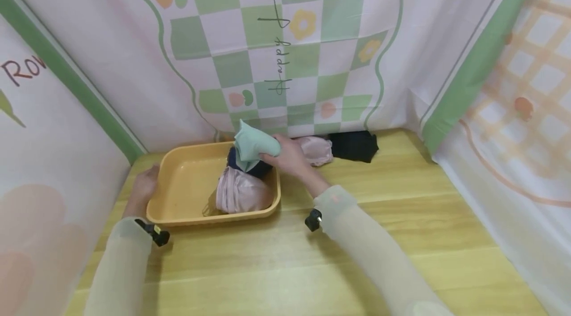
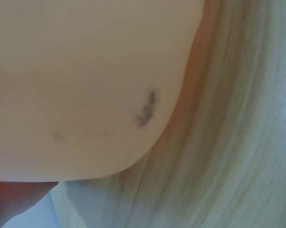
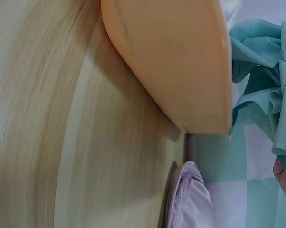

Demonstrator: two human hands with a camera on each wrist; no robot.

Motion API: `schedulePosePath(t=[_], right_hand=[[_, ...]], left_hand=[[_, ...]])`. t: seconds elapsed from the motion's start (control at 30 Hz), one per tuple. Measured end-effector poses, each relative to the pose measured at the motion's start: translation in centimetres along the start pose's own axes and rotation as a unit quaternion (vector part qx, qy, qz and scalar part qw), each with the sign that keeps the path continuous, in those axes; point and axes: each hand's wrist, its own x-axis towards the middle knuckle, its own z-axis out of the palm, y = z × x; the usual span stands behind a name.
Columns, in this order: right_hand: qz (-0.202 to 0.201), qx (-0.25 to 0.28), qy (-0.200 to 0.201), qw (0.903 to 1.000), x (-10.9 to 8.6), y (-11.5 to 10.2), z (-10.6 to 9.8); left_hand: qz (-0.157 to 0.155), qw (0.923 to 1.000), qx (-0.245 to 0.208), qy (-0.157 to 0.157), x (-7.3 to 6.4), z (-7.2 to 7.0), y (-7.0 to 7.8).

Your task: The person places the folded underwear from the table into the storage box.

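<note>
My right hand (image 1: 290, 157) pinches a rolled mint-green cloth garment (image 1: 254, 143) over the right end of a yellow plastic tray (image 1: 192, 221). In the right wrist view the green cloth (image 3: 285, 90) hangs in loose folds between fingertips. Under it in the tray lies a dark navy cloth bundle (image 1: 262, 170), partly covered. A shiny pink satin garment (image 1: 243, 193) with a thin strap sits in front of that. My left hand (image 1: 144, 184) is against the tray's left wall, its fingers mostly hidden; the left wrist view shows a fingertip (image 2: 17, 199) by the wall (image 2: 86, 85).
Right of the tray, along the back of the wooden table (image 1: 267, 266), lie another pink satin garment (image 1: 317, 150) and a folded black cloth (image 1: 354, 146). A green-checked curtain (image 1: 285, 33) hangs behind, with more printed cloth at both sides.
</note>
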Motion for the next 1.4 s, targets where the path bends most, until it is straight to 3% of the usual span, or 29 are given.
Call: schedulePosePath(t=[0.47, 0.87, 1.17, 1.4], right_hand=[[-0.005, -0.081, -0.005, 0.9967, 0.7, 0.0, 2.6], [0.022, -0.160, -0.056, 0.9854, 0.6, -0.3, 2.8], [0.024, -0.147, -0.064, 0.9867, 0.2, -0.1, 2.6], [0.027, -0.111, -0.056, 0.9919, 0.2, 0.4, 2.4]], left_hand=[[0.000, 1.0000, 0.000, -0.010, 0.2, 0.7, -0.1], [0.017, 0.9993, 0.033, -0.002, 0.4, 0.5, 0.2], [0.007, 0.9998, 0.017, -0.008, 0.1, 0.3, -0.1], [0.020, 0.9998, 0.002, -0.001, 0.2, 0.1, -0.1]])
